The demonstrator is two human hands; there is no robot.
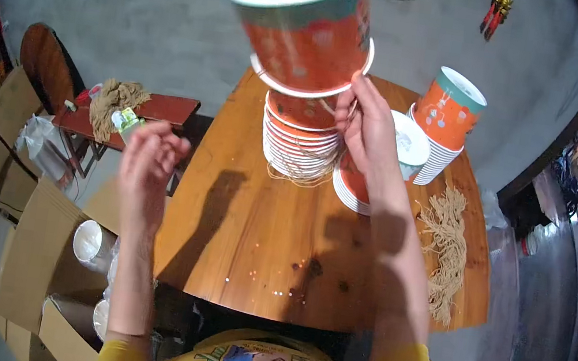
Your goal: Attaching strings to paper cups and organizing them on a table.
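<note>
An orange paper bucket [308,46] with a green band is upside down near the top, its white base up and its rim down. My right hand [366,117] grips it at the right side of the rim, thumb and fingers closed. Directly below stands a stack of similar upturned buckets [299,141], several white rims showing, with thin tan cords looped around them. My left hand [151,154] is raised off the table's left edge, fingers loosely bent and apart, with nothing visible in them.
More upturned orange buckets [450,114] are stacked at the table's right, partly behind my right forearm. A tan cord bundle [446,262] lies along the right edge of the wooden table [259,235]. Cardboard boxes [41,264] stand at lower left; a red bench [173,111] is beyond.
</note>
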